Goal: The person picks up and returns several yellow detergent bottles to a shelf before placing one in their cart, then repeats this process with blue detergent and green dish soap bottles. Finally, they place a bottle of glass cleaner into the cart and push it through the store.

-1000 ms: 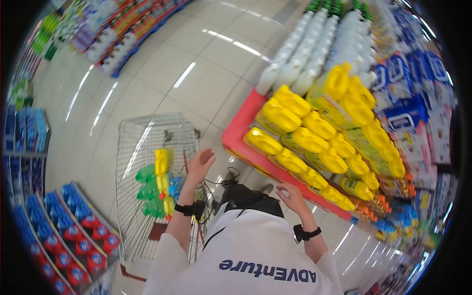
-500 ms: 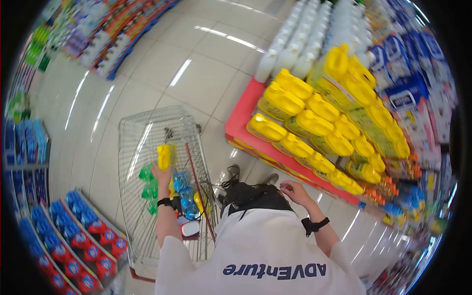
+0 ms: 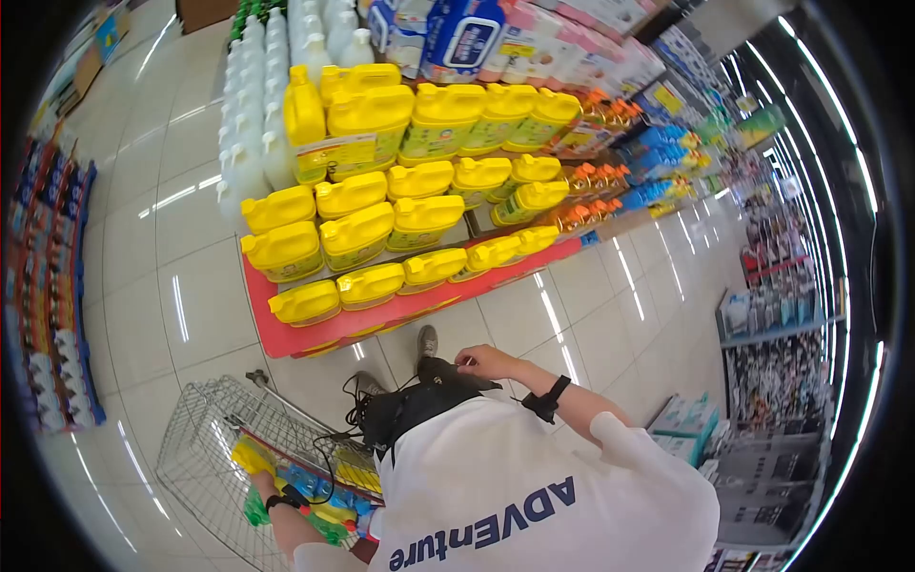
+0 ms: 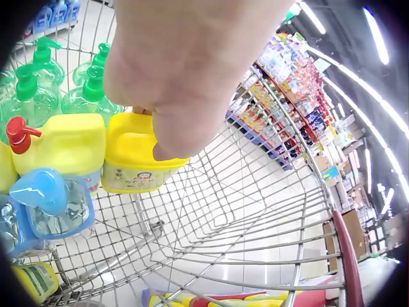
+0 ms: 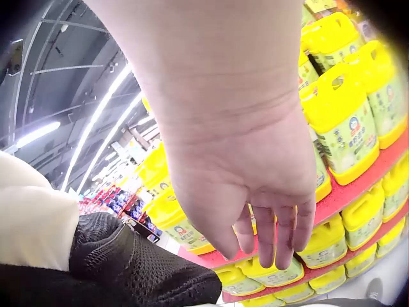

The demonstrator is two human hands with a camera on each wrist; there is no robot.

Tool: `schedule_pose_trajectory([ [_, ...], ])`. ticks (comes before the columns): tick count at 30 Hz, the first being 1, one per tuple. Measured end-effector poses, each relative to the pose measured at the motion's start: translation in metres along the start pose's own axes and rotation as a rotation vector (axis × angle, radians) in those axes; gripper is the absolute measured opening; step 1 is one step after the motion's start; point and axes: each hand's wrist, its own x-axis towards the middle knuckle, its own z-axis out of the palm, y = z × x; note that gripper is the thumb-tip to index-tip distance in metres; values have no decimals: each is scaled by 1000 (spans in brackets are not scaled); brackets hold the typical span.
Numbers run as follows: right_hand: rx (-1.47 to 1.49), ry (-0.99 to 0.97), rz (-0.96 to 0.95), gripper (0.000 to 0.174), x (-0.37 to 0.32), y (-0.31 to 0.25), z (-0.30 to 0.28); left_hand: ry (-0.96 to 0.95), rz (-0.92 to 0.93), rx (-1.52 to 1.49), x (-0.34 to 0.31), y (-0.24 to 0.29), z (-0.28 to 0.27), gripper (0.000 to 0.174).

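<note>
My left hand [image 3: 263, 484] is down in the shopping cart and grips a yellow jug [image 4: 131, 153] by its top. In the left wrist view the fingers hide part of its handle. Beside that jug stands a yellow bottle with a red cap [image 4: 64, 144]. Green pump bottles [image 4: 29, 96] stand behind them, and a blue pump bottle [image 4: 61, 208] is in front. My right hand [image 3: 486, 362] hangs in front of my waist, its fingers loosely bent and holding nothing. Past it, in the right wrist view, are rows of yellow jugs [image 5: 345, 128].
A wire shopping cart [image 3: 195, 419] stands at my lower left. Ahead is a red-edged display [image 3: 276, 324] stacked with yellow jugs, with white bottles [image 3: 250, 114] at its left end. A shelf of goods [image 3: 48, 286] lines the far left. Tiled floor [image 3: 133, 315] runs between them.
My left hand went from beside the cart's edge down into the cart and onto the yellow jug. The head view has turned right, toward the display. My right hand stays near my waist.
</note>
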Motion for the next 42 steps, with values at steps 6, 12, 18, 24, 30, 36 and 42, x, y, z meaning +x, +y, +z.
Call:
schedule_pose_trajectory([
  [6, -26, 11, 23, 29, -10, 14, 0, -176, -34, -282, -19, 28, 17, 39],
  [12, 19, 31, 34, 29, -8, 13, -11, 67, 215, -310, -39, 54, -22, 37],
  [18, -1, 27, -86, 27, 11, 13, -2, 126, 461, -213, -178, 178, -106, 35],
  [24, 7, 27, -504, 28, 27, -106, -7, 14, 589, -263, -327, 294, -172, 31],
  [30, 70, 30, -855, 69, -6, -223, -22, -208, 592, -496, -455, 372, -165, 38],
  [36, 183, 477, -952, 94, -29, -224, -32, -919, 688, -708, -550, 427, -86, 55],
  [42, 460, 787, -780, 78, -55, -136, -133, -1255, 725, -683, -613, 464, -1, 67],
])
